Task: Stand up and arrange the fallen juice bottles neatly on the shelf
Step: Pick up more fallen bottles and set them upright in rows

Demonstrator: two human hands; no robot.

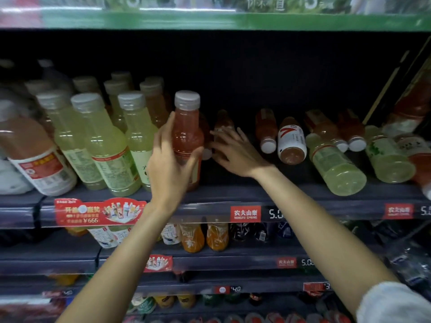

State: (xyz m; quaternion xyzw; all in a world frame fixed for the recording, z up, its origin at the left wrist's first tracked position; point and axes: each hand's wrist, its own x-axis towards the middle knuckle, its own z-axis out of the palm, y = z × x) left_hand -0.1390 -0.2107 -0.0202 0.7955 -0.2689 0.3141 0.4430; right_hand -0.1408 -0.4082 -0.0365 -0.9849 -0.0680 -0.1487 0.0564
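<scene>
While left hand [169, 157] wrapped around upright orange-pink plastic juice bottle with grey cap [187, 131], steadying it at row's end on dark shelf [233, 194], right hand [229, 149] reached deeper, fingers spread, grasping nothing, toward fallen reddish bottle [223, 121] behind. Upright pale-yellow bottles [109, 145] left; toppled yellow-green bottle [335, 162] and others lay right, awaiting standing.

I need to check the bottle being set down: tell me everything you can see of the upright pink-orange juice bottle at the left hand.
The clear plastic bottle of pink-orange juice stands upright near the shelf's front edge, just right of the yellow-green bottles. It has a grey ribbed screw cap, narrow neck, and a label low on its body. The left hand cups its lower half, thumb in front.
</scene>
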